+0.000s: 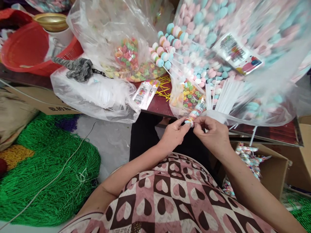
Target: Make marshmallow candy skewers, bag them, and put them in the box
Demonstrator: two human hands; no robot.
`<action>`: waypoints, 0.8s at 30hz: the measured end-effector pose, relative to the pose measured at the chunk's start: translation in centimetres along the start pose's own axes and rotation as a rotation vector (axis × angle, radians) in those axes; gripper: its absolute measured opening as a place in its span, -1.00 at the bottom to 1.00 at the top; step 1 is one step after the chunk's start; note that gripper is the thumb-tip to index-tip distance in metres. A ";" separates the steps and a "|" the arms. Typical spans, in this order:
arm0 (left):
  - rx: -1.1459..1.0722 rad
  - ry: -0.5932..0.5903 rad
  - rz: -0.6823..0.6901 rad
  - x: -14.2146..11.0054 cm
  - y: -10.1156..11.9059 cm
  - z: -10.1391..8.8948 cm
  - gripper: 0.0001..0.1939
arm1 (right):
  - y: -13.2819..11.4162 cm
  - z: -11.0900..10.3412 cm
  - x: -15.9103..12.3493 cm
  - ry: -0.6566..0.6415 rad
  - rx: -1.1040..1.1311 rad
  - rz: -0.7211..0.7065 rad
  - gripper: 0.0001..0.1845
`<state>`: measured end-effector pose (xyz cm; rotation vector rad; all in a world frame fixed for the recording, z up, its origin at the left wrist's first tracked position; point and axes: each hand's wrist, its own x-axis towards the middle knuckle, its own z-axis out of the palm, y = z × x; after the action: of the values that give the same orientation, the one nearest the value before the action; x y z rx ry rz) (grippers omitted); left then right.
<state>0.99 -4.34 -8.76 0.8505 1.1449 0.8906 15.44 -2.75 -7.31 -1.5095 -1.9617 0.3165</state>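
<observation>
My left hand (173, 134) pinches the lower end of a wrapped marshmallow skewer (195, 113), which tilts up and away over the table edge. Its clear printed wrapper shows pink, white and blue pieces. Close against the same end, the fingertips of my right hand (213, 132) are pressed together; what lies between them is too small to tell. Just beyond is a bag of gummy rings (190, 96). White sticks (228, 95) stand in a bundle right of it. Unwrapped marshmallow skewers (167, 48) lie stacked farther back. Yellow twist ties (164, 87) are scattered beside flat printed wrappers (145, 94).
Large bags of pink and blue marshmallows (211, 16) fill the table's right side. A red basket (21, 48) stands far left. Below right, a cardboard box (272, 171) has wrapped skewers (247, 158) at its side. Green cord (55, 168) is heaped on the floor at left.
</observation>
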 end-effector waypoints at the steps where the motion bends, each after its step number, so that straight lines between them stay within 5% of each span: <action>1: -0.058 -0.058 -0.013 -0.1 0.2 0.0 -0.52 | -0.1 -0.1 0.1 0.000 0.031 0.029 -0.86; 5: -0.218 -0.169 -0.046 0.0 0.3 -0.2 -0.54 | -0.4 -0.5 0.5 -0.075 0.143 0.101 -0.85; 10: -0.256 -0.131 -0.072 0.4 0.2 -0.6 -0.71 | -0.2 -0.8 0.3 -0.148 0.315 0.154 -0.79; 14: -0.329 -0.096 -0.121 0.5 0.3 -0.7 -0.80 | 0.2 -0.8 -0.4 -0.085 0.479 0.187 -0.75; 24: -0.370 -0.089 -0.121 0.4 0.1 -0.4 -0.76 | -0.3 0.3 -1.2 -0.030 0.345 0.212 -0.81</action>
<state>0.68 -3.94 -8.88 0.5072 0.9065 0.9182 15.14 -3.94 -7.79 -1.4876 -1.6659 0.7318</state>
